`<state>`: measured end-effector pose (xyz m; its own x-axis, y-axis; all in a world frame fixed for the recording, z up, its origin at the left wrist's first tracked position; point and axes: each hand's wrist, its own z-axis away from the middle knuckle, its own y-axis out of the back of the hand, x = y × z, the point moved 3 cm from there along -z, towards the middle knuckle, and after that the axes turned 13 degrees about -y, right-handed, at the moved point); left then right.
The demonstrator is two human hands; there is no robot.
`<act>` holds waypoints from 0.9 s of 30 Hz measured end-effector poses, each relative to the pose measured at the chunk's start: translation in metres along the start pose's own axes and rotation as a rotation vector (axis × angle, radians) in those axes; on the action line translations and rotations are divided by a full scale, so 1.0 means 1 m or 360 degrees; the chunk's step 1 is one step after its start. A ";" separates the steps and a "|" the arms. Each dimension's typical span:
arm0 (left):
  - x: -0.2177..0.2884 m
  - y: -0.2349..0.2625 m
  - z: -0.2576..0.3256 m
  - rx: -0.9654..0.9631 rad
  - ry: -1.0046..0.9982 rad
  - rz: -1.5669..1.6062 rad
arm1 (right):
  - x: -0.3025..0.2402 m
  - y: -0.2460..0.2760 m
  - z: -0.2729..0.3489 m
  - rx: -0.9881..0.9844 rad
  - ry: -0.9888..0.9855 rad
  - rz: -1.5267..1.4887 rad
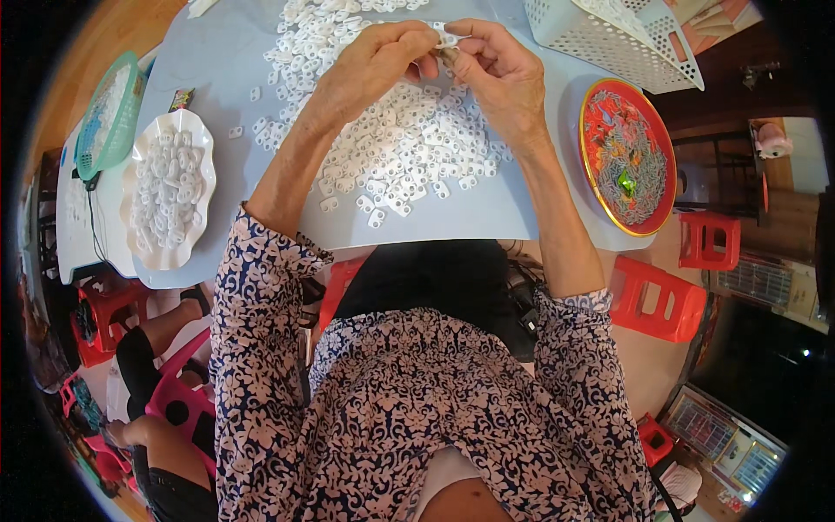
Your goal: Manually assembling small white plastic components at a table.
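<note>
Over the far part of the table, my left hand (370, 70) and my right hand (503, 83) meet fingertip to fingertip. Pinched between them is a small white plastic piece (446, 37), partly covered by the fingers. A brownish bit (449, 56) shows at my right thumb and fingertips; what it is I cannot tell. Below and behind both hands spreads a heap of similar white plastic pieces (400, 143), small, rounded and with holes.
At left, a white scalloped dish (206, 143) holds more white pieces, with a green basket (130, 130) beyond it. A red gold-rimmed plate (584, 143) of small grey slender parts sits right. A white perforated basket (591, 52) stands far right. Red stools (670, 304) and a seated person's legs (156, 418) flank the table.
</note>
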<state>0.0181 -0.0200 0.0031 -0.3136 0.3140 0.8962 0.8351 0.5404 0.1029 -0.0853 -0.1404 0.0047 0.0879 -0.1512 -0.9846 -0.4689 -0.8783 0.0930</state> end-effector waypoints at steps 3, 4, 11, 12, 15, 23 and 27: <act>-0.003 -0.004 0.001 -0.0032 -0.0017 -0.0065 | -0.001 -0.001 0.000 -0.0018 -0.0002 -0.0028; -0.005 -0.005 0.001 -0.0025 -0.0024 -0.0083 | -0.003 -0.001 0.001 -0.0017 -0.0003 -0.0029; -0.002 -0.007 -0.001 0.0001 -0.0098 -0.0241 | -0.001 -0.006 0.002 -0.0034 0.0045 -0.0063; 0.000 -0.007 0.000 0.0026 -0.0093 -0.0299 | 0.000 -0.006 0.002 -0.0024 0.0055 -0.0094; 0.002 -0.007 -0.001 0.0050 -0.0091 -0.0308 | -0.001 -0.005 0.002 -0.0027 0.0041 -0.0063; 0.002 -0.007 0.001 0.0110 0.0057 -0.0116 | 0.006 -0.004 -0.002 -0.0018 0.0160 0.0095; 0.006 -0.012 0.002 0.0088 0.0118 -0.0174 | 0.010 -0.003 -0.005 0.0052 0.0268 0.0288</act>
<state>0.0050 -0.0234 0.0061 -0.3654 0.1931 0.9106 0.7707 0.6113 0.1797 -0.0784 -0.1413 -0.0047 0.1436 -0.3805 -0.9136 -0.5183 -0.8153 0.2581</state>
